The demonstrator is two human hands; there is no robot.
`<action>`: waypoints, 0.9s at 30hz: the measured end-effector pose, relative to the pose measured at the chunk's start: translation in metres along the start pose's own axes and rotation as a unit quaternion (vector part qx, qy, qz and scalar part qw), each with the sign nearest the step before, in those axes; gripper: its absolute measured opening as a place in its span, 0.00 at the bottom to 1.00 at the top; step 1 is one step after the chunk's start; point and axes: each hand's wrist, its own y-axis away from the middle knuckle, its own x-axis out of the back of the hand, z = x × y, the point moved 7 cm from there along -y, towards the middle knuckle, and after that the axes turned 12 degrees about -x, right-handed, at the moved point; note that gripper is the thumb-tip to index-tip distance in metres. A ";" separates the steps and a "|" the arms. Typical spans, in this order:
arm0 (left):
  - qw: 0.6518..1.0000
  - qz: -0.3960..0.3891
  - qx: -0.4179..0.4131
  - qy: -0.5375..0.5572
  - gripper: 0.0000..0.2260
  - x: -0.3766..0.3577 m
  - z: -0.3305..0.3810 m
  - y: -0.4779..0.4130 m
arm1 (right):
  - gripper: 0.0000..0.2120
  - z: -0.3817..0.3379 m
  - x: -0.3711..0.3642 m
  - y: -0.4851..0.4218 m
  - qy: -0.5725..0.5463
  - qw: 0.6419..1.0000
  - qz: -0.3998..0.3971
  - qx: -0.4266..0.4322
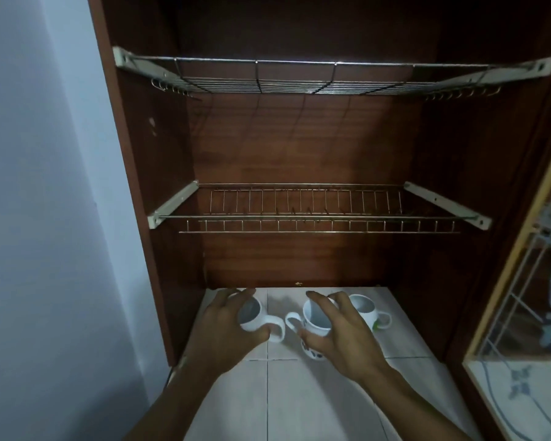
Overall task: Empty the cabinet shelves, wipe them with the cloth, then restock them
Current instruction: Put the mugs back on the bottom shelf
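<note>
Cabinet (159, 173) of dark brown wood holds two wire racks: an upper rack (299, 81) and a lower dish rack (315, 214), both bare. Three white mugs stand on the tiled counter (299, 396) beneath. Left hand (226, 329) wraps around the leftmost mug (258, 316), fingers over its rim, thumb at the handle. Right hand (337, 329) grips the middle mug (312, 319), which bears dark markings. Third mug (368, 308) sits just behind the right hand, untouched. All three mugs look empty inside.
</note>
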 end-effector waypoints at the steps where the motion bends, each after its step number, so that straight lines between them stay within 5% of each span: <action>1: 1.000 0.001 0.001 0.004 0.34 0.003 0.004 0.001 | 0.30 -0.001 0.003 0.003 0.000 1.000 0.001 0.001; 27: 0.998 0.009 0.033 0.052 0.34 0.081 0.057 0.047 | 0.29 -0.037 0.075 0.086 0.012 1.000 0.008 -0.009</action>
